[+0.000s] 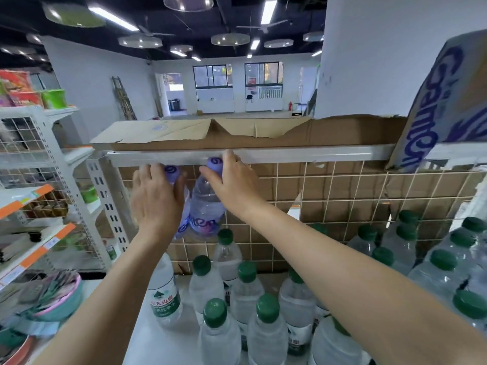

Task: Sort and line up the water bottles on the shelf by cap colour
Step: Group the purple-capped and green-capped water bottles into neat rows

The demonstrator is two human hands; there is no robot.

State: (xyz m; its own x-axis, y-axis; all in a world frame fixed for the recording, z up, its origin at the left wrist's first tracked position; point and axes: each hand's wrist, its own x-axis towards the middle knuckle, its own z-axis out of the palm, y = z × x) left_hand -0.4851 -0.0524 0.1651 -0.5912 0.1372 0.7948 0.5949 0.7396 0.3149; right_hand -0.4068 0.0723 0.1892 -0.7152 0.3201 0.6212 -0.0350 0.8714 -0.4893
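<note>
1. The white metal shelf unit (303,154) fills the middle of the view: a top rail, a wire grid back panel (329,191) backed by brown cardboard, and a white shelf board (168,338) below.
2. One flattened cardboard sheet (200,133) lies along the top of the unit, and one printed carton (445,101) with purple lettering leans at the right end.
3. Green-capped water bottles (214,335) stand upright on the shelf board, long axes vertical, caps up. About eighteen green caps can be counted; those at the far right are crowded and partly hidden, so the count is not exact.
4. Two purple-capped water bottles are held up in front of the grid, just under the top rail and above the green-capped group.
5. The right purple-capped bottle (207,204) is roughly upright, cap on top and tilted slightly right, long axis near vertical. The right hand (232,185) grips its neck and shoulder: thumb on the near left side just below the cap, fingers curled round the far side.
6. The left purple-capped bottle (172,172) is mostly hidden behind the left hand (154,201); only its cap and a strip of label show. The fingers wrap it, close together, thumb alongside its right side. It seems upright; its exact tilt cannot be told.
</note>
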